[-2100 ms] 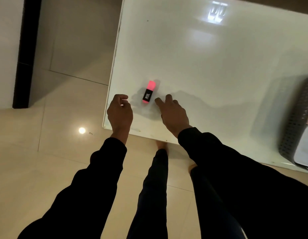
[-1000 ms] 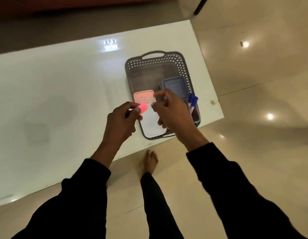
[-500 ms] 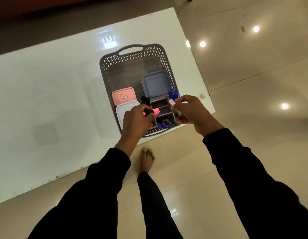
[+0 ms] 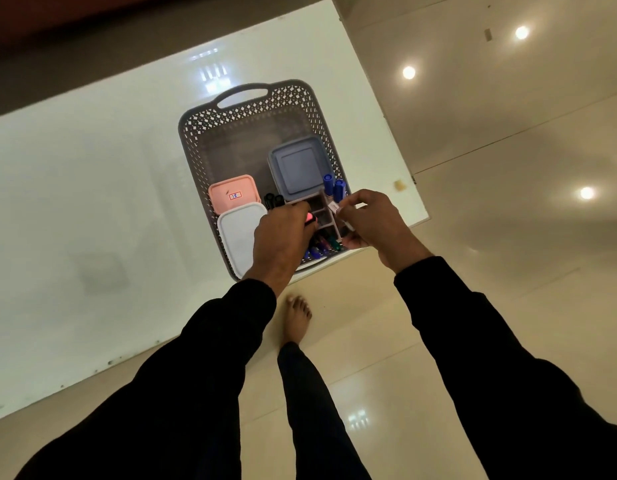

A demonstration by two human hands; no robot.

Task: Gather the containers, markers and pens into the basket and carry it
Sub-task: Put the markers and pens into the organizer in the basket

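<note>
Holding a pink highlighter (image 4: 310, 217) in my left grip (image 4: 283, 233) and a small white marker (image 4: 336, 210) in my right grip (image 4: 367, 221), I hovered over the grey perforated plastic basket (image 4: 196, 140); lidded containers already lay beneath, carrying remained.

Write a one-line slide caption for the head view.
Over the grey basket, the left hand holds a pink highlighter and the right hand pinches a small white-ended pen.
</note>
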